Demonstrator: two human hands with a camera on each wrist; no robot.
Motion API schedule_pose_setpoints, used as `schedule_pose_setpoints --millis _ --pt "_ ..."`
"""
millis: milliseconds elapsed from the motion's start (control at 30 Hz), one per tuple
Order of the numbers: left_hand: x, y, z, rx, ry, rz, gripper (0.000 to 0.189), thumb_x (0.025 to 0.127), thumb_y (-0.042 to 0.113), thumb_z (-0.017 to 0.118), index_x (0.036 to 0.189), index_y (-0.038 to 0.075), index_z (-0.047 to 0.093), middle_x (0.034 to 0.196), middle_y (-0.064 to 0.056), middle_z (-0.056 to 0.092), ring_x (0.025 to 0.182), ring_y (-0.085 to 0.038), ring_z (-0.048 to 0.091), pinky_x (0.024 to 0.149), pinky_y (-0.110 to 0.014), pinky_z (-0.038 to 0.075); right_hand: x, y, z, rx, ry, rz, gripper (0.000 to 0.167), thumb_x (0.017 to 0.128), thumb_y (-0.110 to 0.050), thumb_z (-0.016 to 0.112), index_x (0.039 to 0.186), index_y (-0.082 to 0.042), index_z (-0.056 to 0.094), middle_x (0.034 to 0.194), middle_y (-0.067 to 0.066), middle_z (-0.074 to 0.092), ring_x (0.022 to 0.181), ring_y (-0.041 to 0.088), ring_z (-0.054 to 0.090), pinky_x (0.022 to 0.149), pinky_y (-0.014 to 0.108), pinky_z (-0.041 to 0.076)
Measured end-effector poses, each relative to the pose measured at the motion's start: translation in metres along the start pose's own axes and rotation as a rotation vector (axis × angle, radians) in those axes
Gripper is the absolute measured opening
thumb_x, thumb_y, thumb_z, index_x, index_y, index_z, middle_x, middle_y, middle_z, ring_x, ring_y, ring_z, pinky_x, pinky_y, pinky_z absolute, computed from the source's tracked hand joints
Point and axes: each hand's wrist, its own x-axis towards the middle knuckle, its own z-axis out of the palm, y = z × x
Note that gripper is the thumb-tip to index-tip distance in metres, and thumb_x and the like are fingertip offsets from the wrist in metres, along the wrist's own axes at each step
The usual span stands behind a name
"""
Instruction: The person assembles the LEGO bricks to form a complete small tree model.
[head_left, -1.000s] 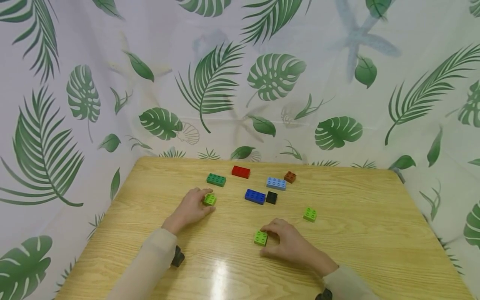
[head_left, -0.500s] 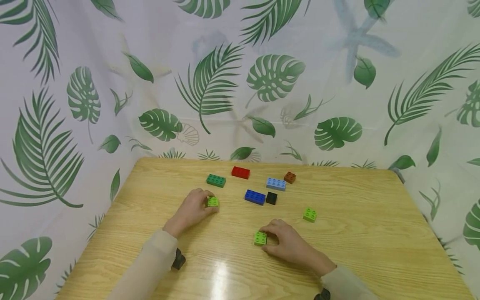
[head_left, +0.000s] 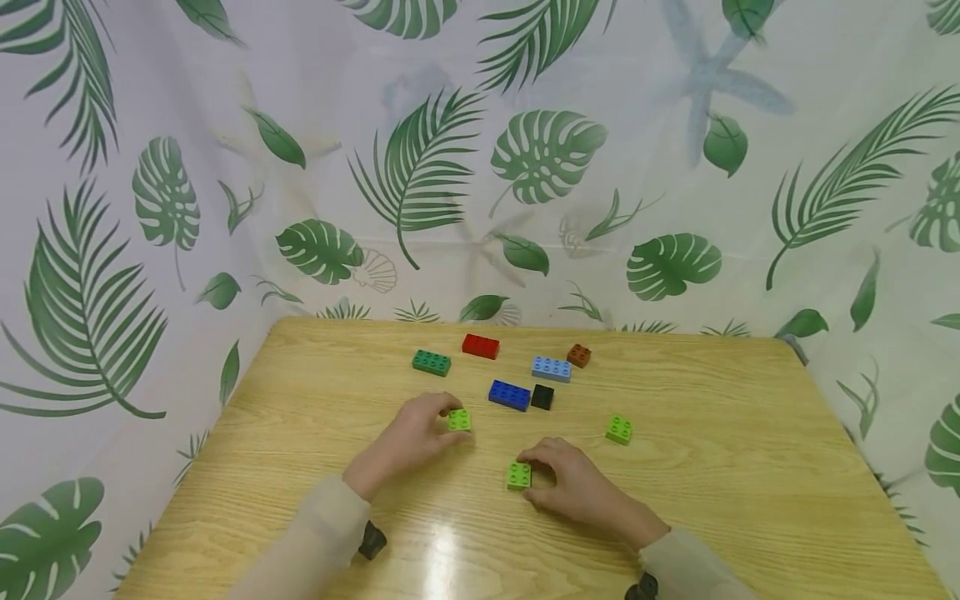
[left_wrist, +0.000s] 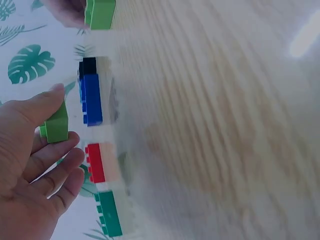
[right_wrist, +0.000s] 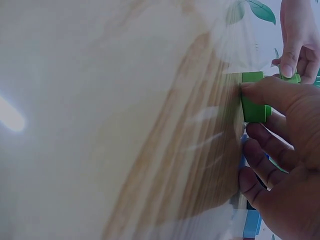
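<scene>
In the head view my left hand (head_left: pixel 408 435) pinches a lime green 2x2 toy building brick (head_left: pixel 459 420) between thumb and fingers. The left wrist view shows this brick (left_wrist: pixel 57 125) held above the tabletop, studs facing up. Lower and to the right, my right hand (head_left: pixel 576 485) has thumb and index finger at opposite sides of a second lime green 2x2 brick (head_left: pixel 519 476). That brick (right_wrist: pixel 254 102) sits on the table in the right wrist view, the thumb against its near side. A third lime green brick (head_left: pixel 619 429) lies to the right, beyond the right hand.
Farther back on the wooden table (head_left: pixel 720 500) lie a dark green brick (head_left: pixel 431 362), a red brick (head_left: pixel 481 346), a blue brick (head_left: pixel 510 395), a black brick (head_left: pixel 542 397), a light blue brick (head_left: pixel 551 368) and a brown brick (head_left: pixel 579 355). A leaf-patterned curtain (head_left: pixel 450 275) stands behind.
My left hand has taken up its lime green brick and moved it right and nearer, toward the right hand. The right hand has closed its thumb in on its brick, hardly moving otherwise.
</scene>
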Motion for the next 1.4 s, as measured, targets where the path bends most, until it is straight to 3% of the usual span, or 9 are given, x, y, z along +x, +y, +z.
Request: schedule_pose_setpoints --millis 333,533,767,967,1400 --pt "-0.002 0.027 0.017 -0.016 -0.032 0.115 0.035 0.095 0.028 0.082 0.121 0.008 0.070 0.116 -0.005 0.074 0.106 -0.022 0.069 0.093 -0.039 0.058 0.000 -0.001 -0.002 0.046 -0.009 0.000 0.035 0.092 -0.018 0.081 0.125 -0.011 0.073 0.111 -0.004 0.068 0.101 0.012 0.061 0.089 0.033 0.054" --pt "-0.004 0.038 0.028 -0.067 -0.093 0.115 0.035 0.094 0.030 0.082 0.123 0.012 0.070 0.116 -0.001 0.074 0.107 -0.018 0.068 0.093 -0.032 0.056 0.000 -0.003 -0.004 0.064 -0.008 -0.004 0.034 0.092 -0.017 0.081 0.124 -0.012 0.073 0.110 -0.003 0.068 0.098 0.012 0.059 0.086 0.032 0.053" --pt "-0.005 0.044 0.038 -0.060 -0.120 0.179 0.036 0.095 0.029 0.081 0.126 0.011 0.074 0.113 0.002 0.076 0.100 -0.008 0.066 0.089 -0.025 0.055 0.000 -0.001 -0.004 0.060 0.009 -0.034 0.035 0.091 -0.016 0.082 0.124 -0.009 0.073 0.110 -0.002 0.069 0.097 0.014 0.060 0.084 0.032 0.053" --pt "-0.005 0.047 0.043 -0.072 -0.151 0.178 0.036 0.095 0.028 0.081 0.127 0.011 0.074 0.115 0.003 0.075 0.097 -0.001 0.062 0.087 -0.019 0.052 0.000 -0.001 -0.005 0.056 0.018 -0.040 0.038 0.091 -0.018 0.084 0.125 -0.006 0.073 0.109 -0.001 0.070 0.097 0.015 0.061 0.084 0.033 0.054" --pt "0.000 0.053 0.051 0.018 -0.148 0.249 0.041 0.095 0.036 0.080 0.128 0.012 0.075 0.112 0.003 0.075 0.097 -0.005 0.061 0.088 -0.020 0.051 0.000 0.001 -0.002 0.064 0.019 -0.002 0.036 0.094 -0.028 0.082 0.124 -0.010 0.074 0.109 -0.004 0.070 0.095 0.013 0.060 0.082 0.028 0.051"
